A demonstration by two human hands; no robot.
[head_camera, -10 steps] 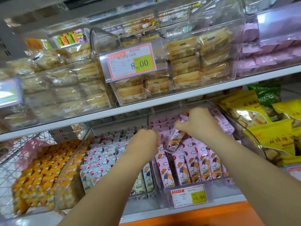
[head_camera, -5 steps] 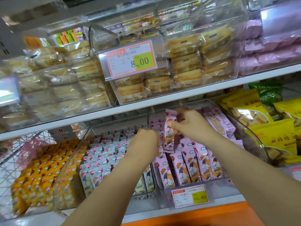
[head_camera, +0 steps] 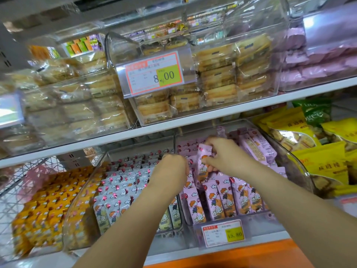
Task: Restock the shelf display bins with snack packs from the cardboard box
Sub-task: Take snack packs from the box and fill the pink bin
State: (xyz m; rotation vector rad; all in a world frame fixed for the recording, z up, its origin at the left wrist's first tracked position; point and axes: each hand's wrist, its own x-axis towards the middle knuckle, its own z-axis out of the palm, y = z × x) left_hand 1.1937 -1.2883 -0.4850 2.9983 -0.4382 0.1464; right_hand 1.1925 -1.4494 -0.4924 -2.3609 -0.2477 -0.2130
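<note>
Our right hand (head_camera: 226, 157) pinches a pink snack pack (head_camera: 203, 171) upright in its fingers above the clear bin (head_camera: 266, 225). Our left hand (head_camera: 172, 169) curls just beside it, and we cannot tell whether it holds anything.

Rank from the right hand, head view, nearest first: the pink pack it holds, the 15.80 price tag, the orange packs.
1. Pink pack: pinched in the right hand.
2. 15.80 price tag: below, on the same bin's front.
3. Orange packs: far left.
</note>
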